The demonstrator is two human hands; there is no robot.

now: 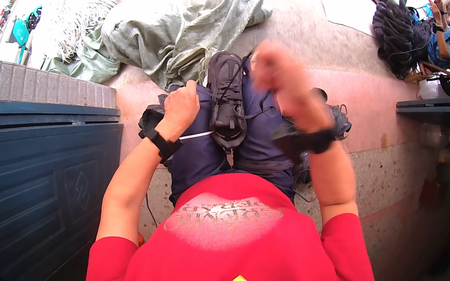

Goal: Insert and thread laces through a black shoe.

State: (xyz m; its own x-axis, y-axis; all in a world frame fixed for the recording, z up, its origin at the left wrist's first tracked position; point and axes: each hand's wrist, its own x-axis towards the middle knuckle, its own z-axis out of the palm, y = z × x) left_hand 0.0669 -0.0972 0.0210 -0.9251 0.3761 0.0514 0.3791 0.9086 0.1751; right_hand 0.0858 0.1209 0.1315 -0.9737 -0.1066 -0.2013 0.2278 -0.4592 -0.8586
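A black lace-up shoe (226, 103) rests on the person's lap, on dark blue trousers, toe pointing away and sole down, laces loose. A thin white strand (198, 135) runs from its left side toward the left wrist. A second dark shoe (337, 119) lies partly hidden behind the right forearm.

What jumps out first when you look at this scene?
A black shoe lies on the person's lap at centre, over dark blue trousers. The left hand is closed beside it, and the right hand is raised and blurred. A red shirt fills the foreground.
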